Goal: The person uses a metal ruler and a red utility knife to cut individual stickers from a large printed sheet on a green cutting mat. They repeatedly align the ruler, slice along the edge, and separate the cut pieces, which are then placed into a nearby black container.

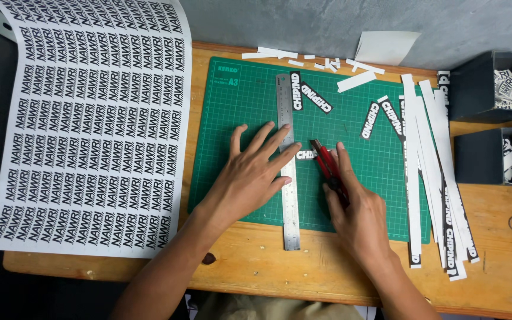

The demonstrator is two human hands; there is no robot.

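A steel ruler point(288, 178) is being pressed flat onto a green cutting mat point(238, 118) by the left hand point(255, 172), whose fingers point(265, 137) are spread wide across the ruler's upper half and the mat beside it. A red utility knife point(329, 170) is being gripped by the right hand point(357, 213), the fingers closed around its handle and the forefinger laid along its back; the blade tip is being held just to the right of the ruler's edge, on a small black-and-white sticker strip point(306, 155) lying on the mat.

The strip is judged to be thin, light and floppy, easily shifted or torn, so it would best be held down flat under the ruler rather than pinched. The ruler is judged stiff and smooth, liable to slide on the mat unless pressed near the cut. The knife is being taken by its handle, well behind the blade.

Cut stickers point(317, 98) are lying higher on the mat, long paper strips point(431, 172) are piled at its right edge, and white offcuts point(327, 62) are scattered along the top. A large printed sticker sheet point(90, 124) is draped over the wooden counter point(256, 261) at the left, and dark boxes point(481, 95) are standing at the right.
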